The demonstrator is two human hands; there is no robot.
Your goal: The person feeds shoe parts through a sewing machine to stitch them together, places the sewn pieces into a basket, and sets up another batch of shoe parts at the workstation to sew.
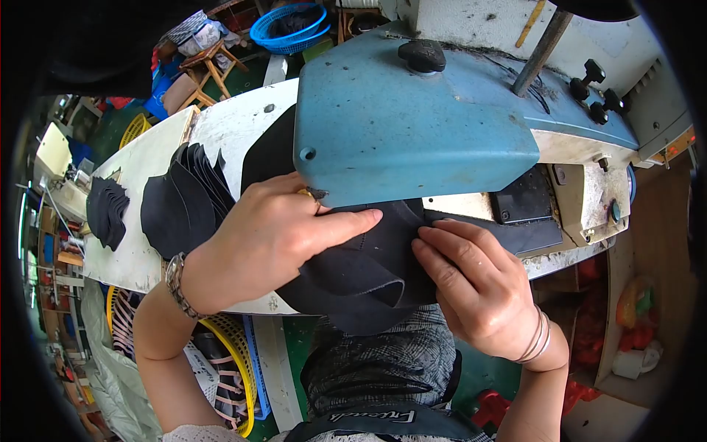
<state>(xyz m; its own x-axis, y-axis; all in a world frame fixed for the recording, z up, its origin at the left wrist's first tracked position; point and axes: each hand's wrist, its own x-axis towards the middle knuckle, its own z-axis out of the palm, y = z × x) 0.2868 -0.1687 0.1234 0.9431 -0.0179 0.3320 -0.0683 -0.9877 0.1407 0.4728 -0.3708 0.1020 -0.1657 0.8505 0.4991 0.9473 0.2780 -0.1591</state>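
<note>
A black fabric piece (353,272) with a curved, folded lower edge lies at the front of a blue-covered machine head (412,118) and hangs over the table edge. My left hand (265,239) rests palm down on its left side, thumb stretched across the cloth near a seam line. A yellow ring shows on one finger, while the other fingertips pass out of sight beneath the machine head. My right hand (479,283) grips the fabric's right side, fingers together on top and thumb hidden. Whatever lies under the machine head cannot be seen.
Stacked black cut pieces (184,199) stand on the white table (140,254) to the left, with a smaller stack (107,210) beyond. Below the table is a yellow basket (247,368). Blue baskets (289,29) and a wooden stool (210,62) are behind.
</note>
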